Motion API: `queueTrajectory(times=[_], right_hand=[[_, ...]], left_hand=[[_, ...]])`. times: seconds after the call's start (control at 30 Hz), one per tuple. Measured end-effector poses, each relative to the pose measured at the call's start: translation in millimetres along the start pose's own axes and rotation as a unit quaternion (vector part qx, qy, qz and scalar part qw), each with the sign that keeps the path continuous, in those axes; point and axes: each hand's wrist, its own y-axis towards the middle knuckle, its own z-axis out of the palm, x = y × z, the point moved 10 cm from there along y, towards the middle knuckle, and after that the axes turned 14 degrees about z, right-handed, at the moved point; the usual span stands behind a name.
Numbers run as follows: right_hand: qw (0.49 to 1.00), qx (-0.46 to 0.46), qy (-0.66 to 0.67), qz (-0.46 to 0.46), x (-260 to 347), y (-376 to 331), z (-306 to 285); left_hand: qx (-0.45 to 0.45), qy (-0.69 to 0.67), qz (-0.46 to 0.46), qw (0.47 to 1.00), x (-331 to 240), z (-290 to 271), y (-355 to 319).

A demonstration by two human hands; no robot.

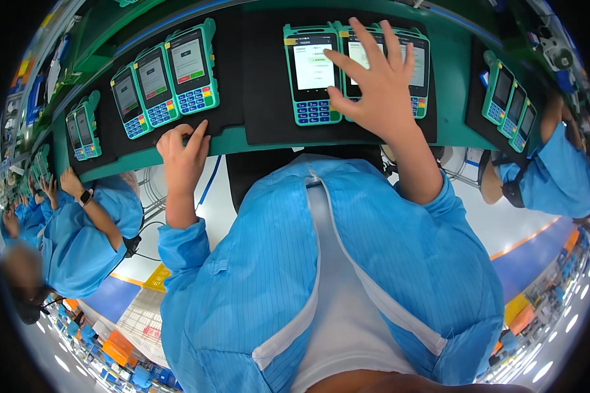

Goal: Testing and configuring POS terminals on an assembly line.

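Right hand (379, 98): fingers spread, released, hovering over the right-hand trio of card terminals (316, 112). Index tip is over the right side of the leftmost screen (313, 69) (can't tell if it's actually touching), thumb near that unit's right edge. Palm and fingers hide most of the middle unit and part of the third. Leftmost screen is lit, white with a list. Trio sits side by side on a black mat (263, 98) on the green tabletop (233, 139).

Left hand (182, 154): released too, fingers loosely bent, index pointing forward, at the tabletop's front edge just below the left trio of terminals (164, 85). Those stand slightly angled on another black mat (228, 98), screens lit. A co-worker's hand (72, 182) is at the edge further left.
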Motion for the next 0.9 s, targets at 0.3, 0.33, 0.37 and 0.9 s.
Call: queueTrajectory(times=[0.3,0.33,0.37,0.9], right_hand=[[0.999,-0.038,0.014,-0.004,16.9,5.5,-10.7],[0.998,-0.058,0.021,-0.016,19.8,2.0,-16.7],[0.997,-0.06,0.039,-0.027,22.5,-1.6,-19.2],[0.994,-0.055,0.078,-0.049,55.2,-34.1,-15.1]], left_hand=[[-0.09,-0.008,-0.084,0.992,16.0,-12.6,4.3],[-0.106,0.013,-0.089,0.99,18.4,-13.3,9.1],[-0.123,0.029,-0.096,0.987,20.5,-13.3,14.3],[-0.134,0.091,-0.208,0.965,73.4,-15.2,0.0]])
